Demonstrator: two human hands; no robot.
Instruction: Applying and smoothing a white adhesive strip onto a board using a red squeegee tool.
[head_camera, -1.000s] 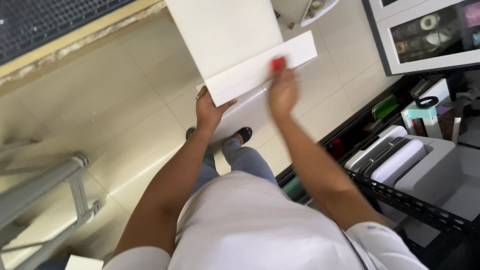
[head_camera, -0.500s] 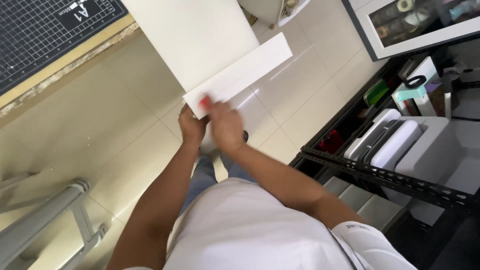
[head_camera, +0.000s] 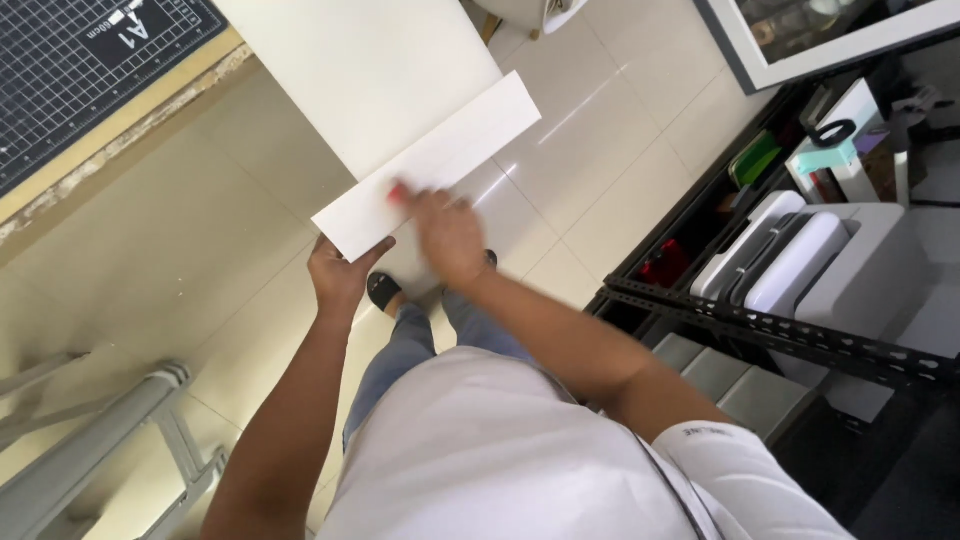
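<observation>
I see open tiled floor (head_camera: 620, 150) beyond my right hand (head_camera: 450, 235); a black metal rack (head_camera: 760, 320) crowds its right side.

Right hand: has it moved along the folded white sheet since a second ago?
Yes. The right hand slid along the folded strip from its far end toward the left hand.
</observation>
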